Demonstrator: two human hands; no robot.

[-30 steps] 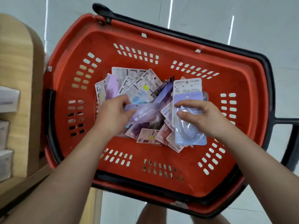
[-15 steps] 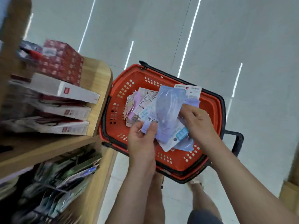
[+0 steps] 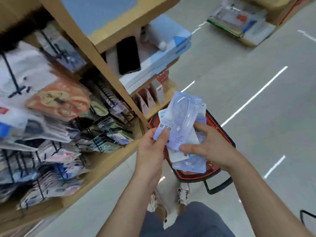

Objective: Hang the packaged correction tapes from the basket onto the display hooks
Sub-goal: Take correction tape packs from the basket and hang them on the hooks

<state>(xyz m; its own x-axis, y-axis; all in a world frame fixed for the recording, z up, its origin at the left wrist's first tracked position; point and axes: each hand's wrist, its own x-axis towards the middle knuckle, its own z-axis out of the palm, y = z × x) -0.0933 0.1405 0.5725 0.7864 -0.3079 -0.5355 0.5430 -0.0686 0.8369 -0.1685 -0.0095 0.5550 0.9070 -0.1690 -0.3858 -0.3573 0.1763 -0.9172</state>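
I hold a small stack of lilac and white packaged correction tapes (image 3: 181, 120) in front of me, above the red basket (image 3: 222, 132) on the floor. My left hand (image 3: 152, 147) pinches the stack's lower left corner with thumb on top. My right hand (image 3: 210, 146) grips the right side and the lower packs, fingers curled round them. Display hooks (image 3: 109, 106) loaded with blurred hanging packs fill the wooden rack on the left.
A black phone (image 3: 128, 55) lies on blue and white boxes (image 3: 164, 53) on the rack's end shelf. Small red and white boxes (image 3: 150, 96) stand one shelf lower. Another low display (image 3: 239, 19) stands far right across the grey floor. My shoes (image 3: 183, 194) are beside the basket.
Both hands lifted the packs out of the basket and up. My view swung from the basket up and left to the rack of hooks; the basket now lies mostly hidden behind my hands.
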